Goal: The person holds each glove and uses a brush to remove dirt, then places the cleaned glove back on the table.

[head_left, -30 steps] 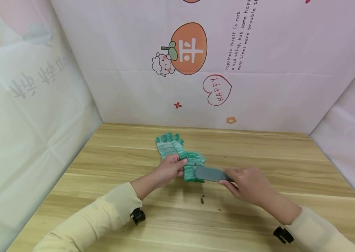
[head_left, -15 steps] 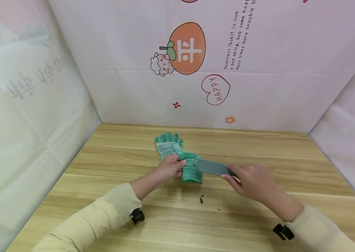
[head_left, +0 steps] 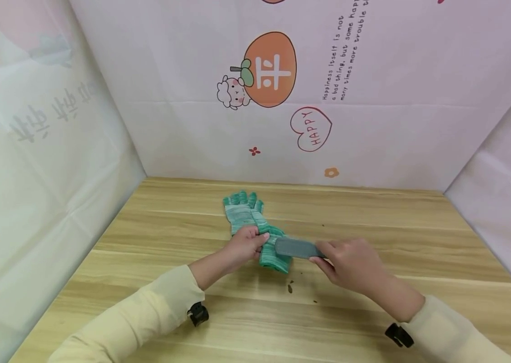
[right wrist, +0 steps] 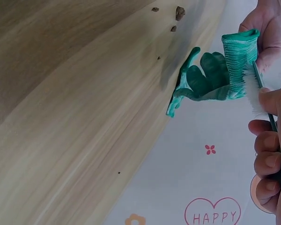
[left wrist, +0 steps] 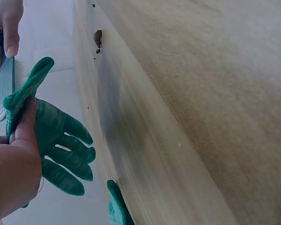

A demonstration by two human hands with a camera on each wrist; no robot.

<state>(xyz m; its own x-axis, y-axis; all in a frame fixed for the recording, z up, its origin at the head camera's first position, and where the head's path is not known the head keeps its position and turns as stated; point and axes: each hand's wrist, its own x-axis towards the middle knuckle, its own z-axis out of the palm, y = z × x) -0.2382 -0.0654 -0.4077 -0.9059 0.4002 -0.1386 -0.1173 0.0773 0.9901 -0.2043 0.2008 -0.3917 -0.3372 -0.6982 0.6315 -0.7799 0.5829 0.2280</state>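
Note:
My left hand pinches a green-and-white knitted work glove near its cuff, just above the table. In the left wrist view this glove's rubbery green fingers hang loose. My right hand grips a brush with a flat grey-green back. Its white bristles lie against the knitted cuff in the right wrist view. A second matching glove lies flat on the table behind my left hand, partly covered by the held one.
Brown crumbs of dirt lie on the wooden table in front of the gloves, with smaller specks around. A printed white sheet stands along the back edge, with white sheets on both sides.
The brush has swept up and right, then back left and slightly down over the cuff. The cuff has tilted downward toward me. My left hand keeps its hold almost in place.

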